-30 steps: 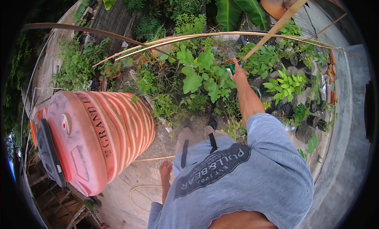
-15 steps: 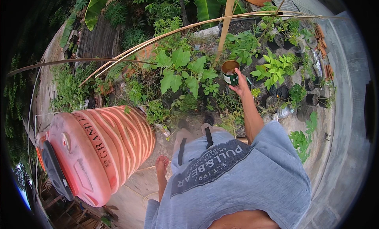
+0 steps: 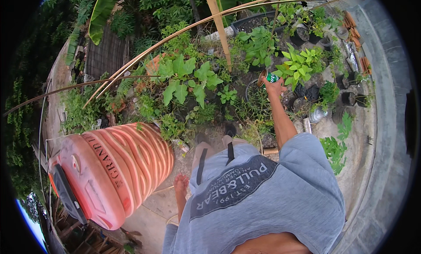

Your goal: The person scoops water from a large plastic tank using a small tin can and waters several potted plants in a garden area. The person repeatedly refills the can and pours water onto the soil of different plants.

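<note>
In my right hand (image 3: 277,88) is a green tin can (image 3: 270,77), fingers closed round its side. The can lies tipped over, its rusty mouth turned left above a dark round pot rim (image 3: 247,90) among small plants. Whether anything runs out of it cannot be made out. Close by on the right grows a bright green leafy plant (image 3: 300,66). My left hand (image 3: 181,183) hangs low at my side, holding nothing, its fingers loosely apart. A big orange ribbed water tank (image 3: 127,166) stands to its left.
Long thin bamboo strips (image 3: 162,44) arch across the garden, and a wooden post (image 3: 219,29) stands behind. A broad-leaved plant (image 3: 180,78) grows in the middle. Several black pots (image 3: 348,98) and a clear plastic bottle (image 3: 317,115) sit at right, near a grey concrete wall (image 3: 388,78).
My right hand has tipped the can from nearly upright onto its side, mouth leftward, and moved it slightly right. The view has shifted a little. My left hand still hangs low.
</note>
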### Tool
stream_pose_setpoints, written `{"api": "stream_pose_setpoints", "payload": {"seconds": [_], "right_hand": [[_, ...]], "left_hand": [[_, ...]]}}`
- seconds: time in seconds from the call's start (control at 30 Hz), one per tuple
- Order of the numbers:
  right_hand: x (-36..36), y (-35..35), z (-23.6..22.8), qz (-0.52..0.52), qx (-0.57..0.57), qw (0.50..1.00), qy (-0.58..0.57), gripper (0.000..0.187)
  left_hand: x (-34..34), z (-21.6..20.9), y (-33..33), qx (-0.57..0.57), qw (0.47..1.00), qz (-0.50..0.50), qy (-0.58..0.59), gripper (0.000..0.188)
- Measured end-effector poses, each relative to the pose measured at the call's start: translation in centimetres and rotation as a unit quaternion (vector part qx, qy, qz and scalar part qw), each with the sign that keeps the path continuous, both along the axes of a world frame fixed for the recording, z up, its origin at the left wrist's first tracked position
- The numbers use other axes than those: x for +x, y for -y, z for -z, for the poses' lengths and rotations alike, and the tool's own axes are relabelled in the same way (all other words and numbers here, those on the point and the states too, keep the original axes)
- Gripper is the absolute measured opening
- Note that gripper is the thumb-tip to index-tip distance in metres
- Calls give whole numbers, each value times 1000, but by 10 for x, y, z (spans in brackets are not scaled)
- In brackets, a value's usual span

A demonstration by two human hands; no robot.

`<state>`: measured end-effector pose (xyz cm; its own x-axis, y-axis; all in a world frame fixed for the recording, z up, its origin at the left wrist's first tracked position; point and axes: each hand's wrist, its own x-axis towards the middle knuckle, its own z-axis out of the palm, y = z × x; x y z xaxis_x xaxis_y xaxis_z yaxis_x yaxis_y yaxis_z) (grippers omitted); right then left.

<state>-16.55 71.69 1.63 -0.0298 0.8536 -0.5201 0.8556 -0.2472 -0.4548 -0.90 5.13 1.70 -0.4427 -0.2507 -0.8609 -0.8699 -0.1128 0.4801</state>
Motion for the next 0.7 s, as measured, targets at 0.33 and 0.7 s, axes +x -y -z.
{"api": "stream_pose_setpoints", "payload": {"seconds": [0.33, 0.7], "right_hand": [[-74, -38, -37, -33, 53, 997, -47, 116], [-109, -53, -42, -112, 136, 981, -79, 112]], "left_hand": [[50, 5, 3, -7, 1000, 8, 15, 37], [59, -3, -9, -10, 999, -15, 31, 44]]}}
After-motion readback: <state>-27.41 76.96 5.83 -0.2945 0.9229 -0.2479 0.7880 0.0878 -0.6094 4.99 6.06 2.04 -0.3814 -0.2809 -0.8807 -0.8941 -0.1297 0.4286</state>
